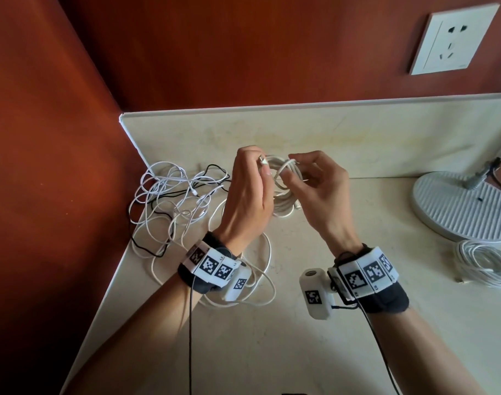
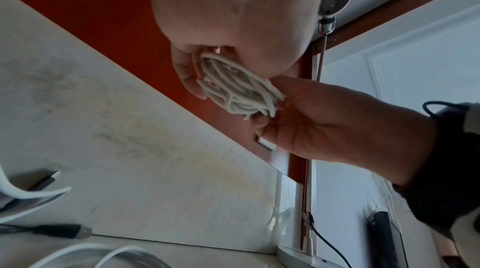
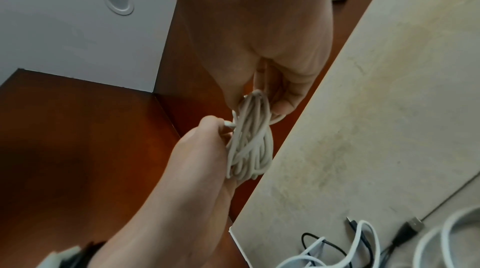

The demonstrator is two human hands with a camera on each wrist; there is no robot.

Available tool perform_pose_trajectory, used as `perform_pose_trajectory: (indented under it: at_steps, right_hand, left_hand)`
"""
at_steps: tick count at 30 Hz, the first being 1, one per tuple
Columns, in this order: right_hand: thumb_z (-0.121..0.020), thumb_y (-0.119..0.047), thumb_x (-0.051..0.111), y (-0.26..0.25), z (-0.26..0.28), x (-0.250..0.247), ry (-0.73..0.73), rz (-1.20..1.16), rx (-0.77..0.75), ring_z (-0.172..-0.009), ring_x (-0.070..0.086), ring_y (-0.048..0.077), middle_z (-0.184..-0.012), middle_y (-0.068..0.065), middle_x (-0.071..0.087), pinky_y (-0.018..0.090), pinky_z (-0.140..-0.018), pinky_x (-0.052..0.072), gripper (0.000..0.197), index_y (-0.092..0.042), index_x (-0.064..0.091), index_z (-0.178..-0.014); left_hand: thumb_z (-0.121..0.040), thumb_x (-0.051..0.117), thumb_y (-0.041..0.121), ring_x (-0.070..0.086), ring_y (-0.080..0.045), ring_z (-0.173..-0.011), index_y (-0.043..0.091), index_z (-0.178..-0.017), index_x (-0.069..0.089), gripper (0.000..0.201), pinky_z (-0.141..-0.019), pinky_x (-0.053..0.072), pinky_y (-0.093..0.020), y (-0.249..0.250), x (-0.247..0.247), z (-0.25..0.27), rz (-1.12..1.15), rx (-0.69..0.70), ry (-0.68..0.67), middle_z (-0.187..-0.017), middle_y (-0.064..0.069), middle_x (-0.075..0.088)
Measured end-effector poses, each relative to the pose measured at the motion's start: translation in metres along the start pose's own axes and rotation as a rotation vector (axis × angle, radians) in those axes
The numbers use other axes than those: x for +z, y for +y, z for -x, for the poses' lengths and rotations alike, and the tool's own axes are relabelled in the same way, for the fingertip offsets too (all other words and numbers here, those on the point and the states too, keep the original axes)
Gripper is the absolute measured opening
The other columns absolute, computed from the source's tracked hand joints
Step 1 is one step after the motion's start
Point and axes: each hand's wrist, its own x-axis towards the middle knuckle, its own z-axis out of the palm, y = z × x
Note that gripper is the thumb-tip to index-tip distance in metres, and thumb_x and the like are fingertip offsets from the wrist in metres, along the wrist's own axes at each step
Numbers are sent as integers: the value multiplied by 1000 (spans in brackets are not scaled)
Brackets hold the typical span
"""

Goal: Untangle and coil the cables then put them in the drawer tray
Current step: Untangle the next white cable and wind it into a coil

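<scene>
A coiled white cable (image 1: pixel 286 192) hangs above the counter between both hands. My left hand (image 1: pixel 262 166) grips the coil's left side, with a plug end (image 1: pixel 261 160) sticking out at its fingertips. My right hand (image 1: pixel 290 169) pinches a strand at the top of the coil. In the left wrist view the coil (image 2: pixel 239 89) sits bunched between the two palms. The right wrist view shows the coil (image 3: pixel 249 143) squeezed into a narrow bundle. A tangled pile of white and black cables (image 1: pixel 175 201) lies in the counter's left corner. No drawer tray is in view.
A second coiled white cable (image 1: pixel 483 263) lies at the right, beside a round lamp base (image 1: pixel 460 206). Loose white loops (image 1: pixel 258 280) lie under my left wrist. A wall socket (image 1: pixel 454 38) sits on the red-brown wall. The counter edge (image 1: pixel 106 297) runs along the left.
</scene>
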Motion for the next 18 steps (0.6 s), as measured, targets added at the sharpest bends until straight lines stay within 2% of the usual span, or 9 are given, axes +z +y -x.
perform_pose_trajectory:
  at_steps: [4,7,11,14,18]
  right_hand:
    - [-93,-19,78,6,-1,2,55,64,4,-83,74,8,-87,-6,76,24,-74,57,25,-14,75,-118]
    - [-98,-29,73,11,-2,0,-39,144,3,-89,72,8,-96,-5,76,26,-81,59,34,-20,72,-130]
    - [-100,-24,70,11,-5,-3,-164,188,-9,-97,72,10,-115,-7,76,22,-87,57,43,-21,63,-142]
    - [-102,-22,67,8,-7,-4,-194,172,-16,-95,75,12,-117,-9,74,34,-90,60,43,-23,61,-144]
    - [-101,-18,68,4,-10,-6,-197,156,30,-76,78,19,-107,-3,73,53,-79,61,43,-28,62,-143]
  left_hand:
    - [-105,37,4,50,-28,-92,-5,-111,49,16,-84,44,-38,3,1,-3,-53,-19,55,-106,-14,51]
    - [-105,36,7,50,-28,-90,-4,-110,48,18,-82,44,-37,0,0,-6,-91,-29,95,-103,-14,51]
    - [-106,32,7,47,-26,-84,-4,-108,47,19,-77,42,-34,-4,0,-11,-45,-83,139,-97,-13,49]
    - [-106,32,5,46,-26,-82,-5,-108,46,17,-76,40,-29,-2,1,-11,-19,-89,143,-97,-15,49]
    - [-106,32,3,48,-28,-85,-5,-109,46,16,-78,39,-24,0,1,-11,4,-91,130,-99,-17,50]
